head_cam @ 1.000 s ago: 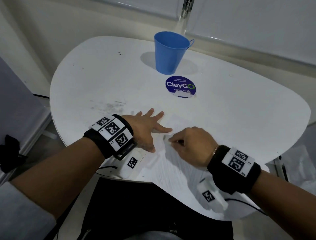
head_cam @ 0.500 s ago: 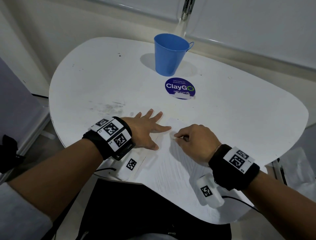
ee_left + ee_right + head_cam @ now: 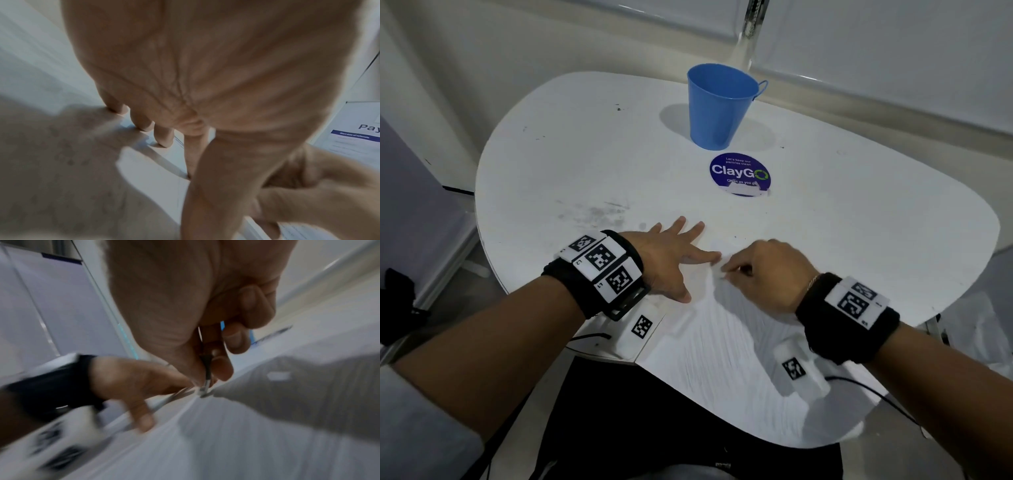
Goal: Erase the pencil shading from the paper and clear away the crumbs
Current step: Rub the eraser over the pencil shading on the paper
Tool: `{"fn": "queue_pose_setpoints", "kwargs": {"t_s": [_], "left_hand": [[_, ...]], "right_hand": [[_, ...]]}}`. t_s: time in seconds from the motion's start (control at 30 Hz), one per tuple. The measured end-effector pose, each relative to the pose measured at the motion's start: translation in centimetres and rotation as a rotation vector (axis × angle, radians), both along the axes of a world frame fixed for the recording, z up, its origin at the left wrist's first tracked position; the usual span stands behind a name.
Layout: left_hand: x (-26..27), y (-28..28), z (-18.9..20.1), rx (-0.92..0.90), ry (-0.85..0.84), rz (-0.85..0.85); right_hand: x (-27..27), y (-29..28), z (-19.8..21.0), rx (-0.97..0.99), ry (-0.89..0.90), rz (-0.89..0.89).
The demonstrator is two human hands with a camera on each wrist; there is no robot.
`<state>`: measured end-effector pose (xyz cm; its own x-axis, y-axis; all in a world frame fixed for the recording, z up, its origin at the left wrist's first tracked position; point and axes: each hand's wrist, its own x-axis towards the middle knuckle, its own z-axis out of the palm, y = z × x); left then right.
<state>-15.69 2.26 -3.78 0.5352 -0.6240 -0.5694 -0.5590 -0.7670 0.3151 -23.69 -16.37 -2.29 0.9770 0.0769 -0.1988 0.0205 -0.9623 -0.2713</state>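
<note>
A white paper [image 3: 722, 346] lies on the white table [image 3: 859, 240] at the near edge, with faint grey strokes across it. My left hand [image 3: 671, 260] presses flat on the paper's left part with fingers spread [image 3: 162, 138]. Just to its right, my right hand [image 3: 753, 274] pinches a thin dark pencil [image 3: 206, 365] by its lower end. The pencil's metal-collared eraser tip touches the sheet. In the head view the pencil is hidden by the fingers. The right wrist view also shows the left hand [image 3: 133, 382] beside the tip.
A blue bucket [image 3: 719, 106] stands at the back of the table, with a round ClayGo sticker [image 3: 739, 173] in front of it. Grey smudges [image 3: 599, 212] mark the tabletop left of the hands. A white bag [image 3: 979, 325] lies beyond the right edge.
My right hand has shifted a little back and forth over the same spot on the paper; its wrist view is motion-blurred. The left hand stays pressed in place.
</note>
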Motion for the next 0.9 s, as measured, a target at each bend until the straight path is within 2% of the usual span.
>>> {"fn": "queue_pose_setpoints", "kwargs": {"t_s": [0.07,0.2,0.37,0.5,0.63,0.8,0.9], "left_hand": [[-0.2,-0.1,0.2,0.004,-0.012,-0.009],[-0.1,0.0,0.2,0.000,0.002,0.009],[-0.1,-0.1,0.2,-0.002,-0.006,-0.017],[0.1,0.1,-0.3,-0.012,0.011,0.026],[0.0,-0.1,-0.1,0.000,-0.017,-0.003],[0.3,0.1,-0.5,0.003,0.001,0.040],[0.0,-0.2,0.0,0.017,-0.026,-0.015]], "right_hand": [[0.6,-0.5,0.0,0.011,-0.043,-0.081],[-1.0,0.8,-0.2,-0.013,0.038,0.093],[0.5,-0.4,0.1,-0.005,-0.040,-0.068],[-1.0,1.3,-0.2,-0.013,0.033,0.114],[1.0,-0.3,0.1,0.017,-0.042,-0.087],[-0.9,1.3,-0.1,0.025,0.032,0.085],[0.8,-0.1,0.1,0.033,-0.010,-0.056]]}}
